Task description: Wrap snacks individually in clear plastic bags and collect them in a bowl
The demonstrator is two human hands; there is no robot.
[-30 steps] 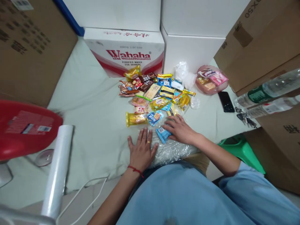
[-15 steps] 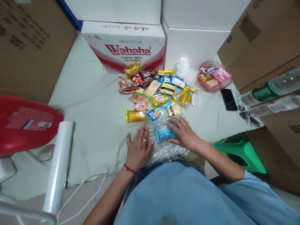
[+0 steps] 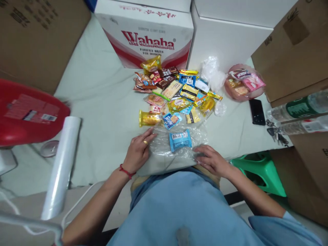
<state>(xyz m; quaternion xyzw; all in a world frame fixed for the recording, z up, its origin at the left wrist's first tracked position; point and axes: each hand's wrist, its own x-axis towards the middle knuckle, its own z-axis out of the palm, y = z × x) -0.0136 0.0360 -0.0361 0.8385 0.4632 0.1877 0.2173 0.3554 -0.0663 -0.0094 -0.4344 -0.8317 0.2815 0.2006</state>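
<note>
A small blue snack packet (image 3: 180,140) lies on a crinkled sheet of clear plastic film (image 3: 159,145) at the table's near edge. My left hand (image 3: 138,150) is closed, its fingertips pinching the film's left side. At the opposite side my right hand (image 3: 212,159), fingers curled, grips the film's right edge. Neither hand touches the blue packet. Just beyond the film is a pile of wrapped snacks: a yellow packet (image 3: 150,119), a blue-and-white packet (image 3: 172,120) and several others.
A pink bowl of snacks (image 3: 244,95), a phone (image 3: 257,112), keys (image 3: 278,135) and two bottles (image 3: 299,109) are on the right. To the left stand a film roll (image 3: 61,167) and a red container (image 3: 30,112). White boxes (image 3: 153,25) line the back; a green stool (image 3: 266,177) is below.
My hands have moved apart to the film's two sides. The right hand has left the blue packet. The film, bunched near my body before, now lies more spread out, and the view has shifted.
</note>
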